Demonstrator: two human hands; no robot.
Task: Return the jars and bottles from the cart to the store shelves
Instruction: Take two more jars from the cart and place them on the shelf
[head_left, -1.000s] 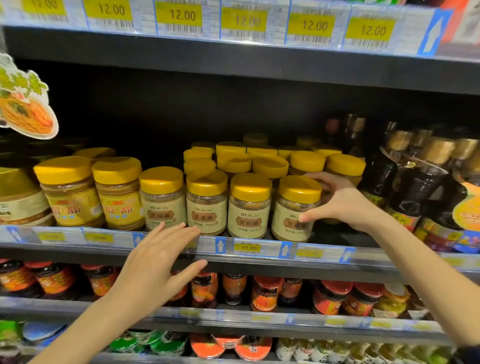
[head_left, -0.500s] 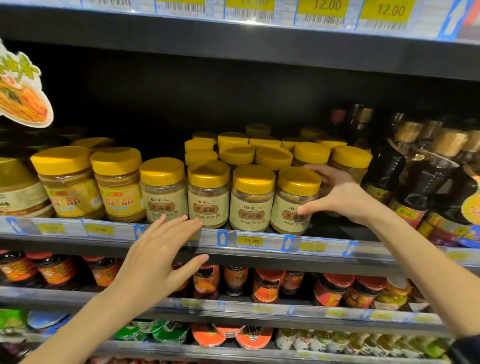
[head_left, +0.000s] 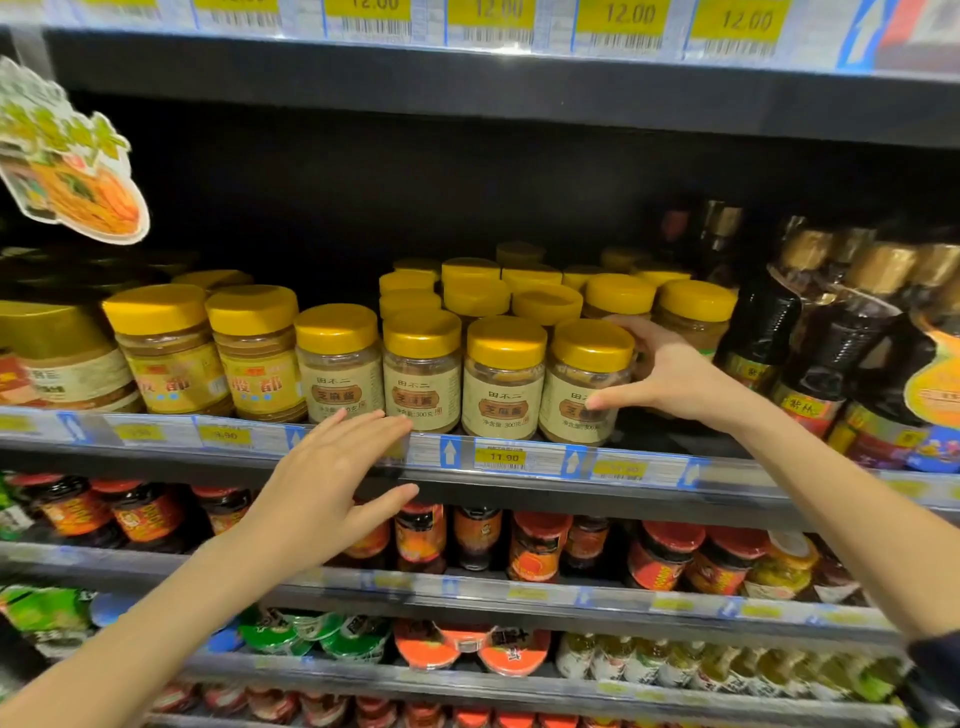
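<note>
A: Where to look for the jar being shelved?
B: Just up and right of the yellow 11.90 price tag (head_left: 501, 457); last jar (head_left: 584, 384) of the front row, upright, foot on the shelf (head_left: 727, 475) by the look of it; gripped by the right hand (head_left: 670, 374).
A: Gripped how?
B: Thumb across the label, fingers (head_left: 631, 332) curled round the back just under the gold lid; probably held from the side so as to slide it flush with the three matching jars (head_left: 421, 374) above and up-left of the tag, labels facing out.
A: And the left hand (head_left: 332, 467)?
B: Left of the tag, before the shelf edge; holding nothing, fingers straight and slightly spread, tips at the foot of the row; impossible to tell whether touching glass; likely kept there as a guard against a jar tipping forward.
A: Anything to mind?
B: Row of dark bottles (head_left: 763, 332) well to the right of the tag, close beside the right wrist; little room to spare; best to ease the fingers out slowly.
A: And the cart?
B: Not in view; no telling how much left to return.
</note>
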